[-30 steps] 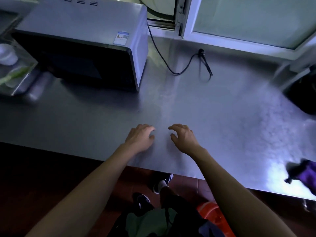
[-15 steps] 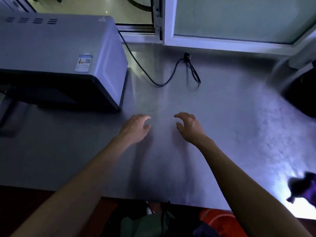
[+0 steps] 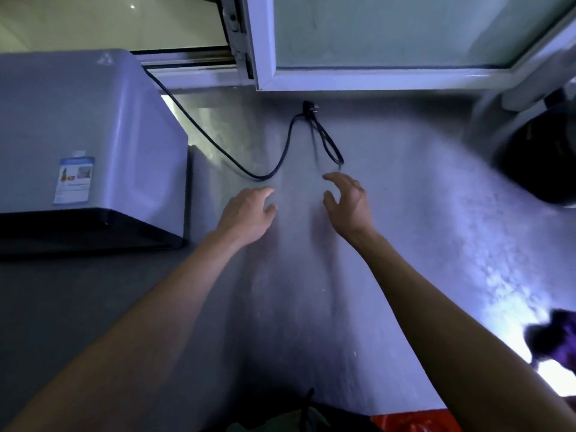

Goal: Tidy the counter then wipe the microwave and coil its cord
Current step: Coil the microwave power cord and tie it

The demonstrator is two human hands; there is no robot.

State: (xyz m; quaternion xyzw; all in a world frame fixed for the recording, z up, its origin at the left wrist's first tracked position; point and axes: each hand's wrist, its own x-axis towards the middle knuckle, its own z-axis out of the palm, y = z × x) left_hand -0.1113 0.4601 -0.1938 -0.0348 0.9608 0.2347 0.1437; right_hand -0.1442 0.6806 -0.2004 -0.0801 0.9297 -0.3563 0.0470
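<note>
Now both empty: left hand [image 3: 249,213] relaxed, right hand [image 3: 346,204] spread, near cord [image 3: 277,163]. Cord looks light, floppy; best grabbed at plug [image 3: 309,106] end.

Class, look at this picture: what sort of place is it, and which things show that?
Probably a kitchen: a steel counter carrying a microwave, its unplugged cord lying loose beneath a window.

No readable text. Microwave [image 3: 87,145] top carries a blue-and-white sticker [image 3: 74,181] with small pictures, print too blurred to read. Faint triangle mark [image 3: 104,59] near its back corner.
</note>
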